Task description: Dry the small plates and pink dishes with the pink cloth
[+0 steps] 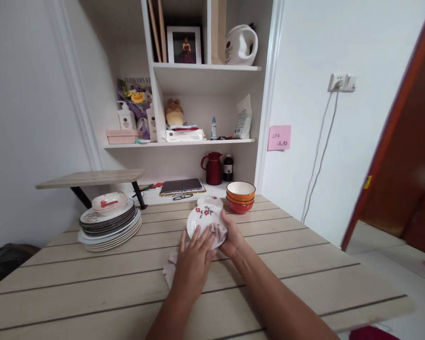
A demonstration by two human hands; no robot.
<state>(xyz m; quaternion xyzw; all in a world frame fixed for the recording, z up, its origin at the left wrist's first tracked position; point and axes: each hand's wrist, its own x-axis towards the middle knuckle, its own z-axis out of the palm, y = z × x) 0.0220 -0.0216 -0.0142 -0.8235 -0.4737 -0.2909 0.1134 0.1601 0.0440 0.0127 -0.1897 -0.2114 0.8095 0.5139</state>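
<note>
A small white plate (195,221) with red flowers and grey leaves is tilted above the table. My right hand (233,240) grips its right edge, thumb on the upper side. Against the plate's lower right face lies a crumpled pale pinkish-grey cloth (218,231). My left hand (194,262) presses this cloth onto the plate with its fingers spread, and more of the cloth hangs out to the left of that hand. Just behind, another white plate (210,201) with a red flower is partly hidden. Stacked orange and red bowls (240,200) stand to its right.
On the left, a tall stack of plates (109,226) carries a pinkish dish (109,202), close to a small raised wooden stand (92,178). Along the table's back are glasses (182,196), a dark laptop-like slab (180,186), a red jug (214,169) and a dark bottle (228,168).
</note>
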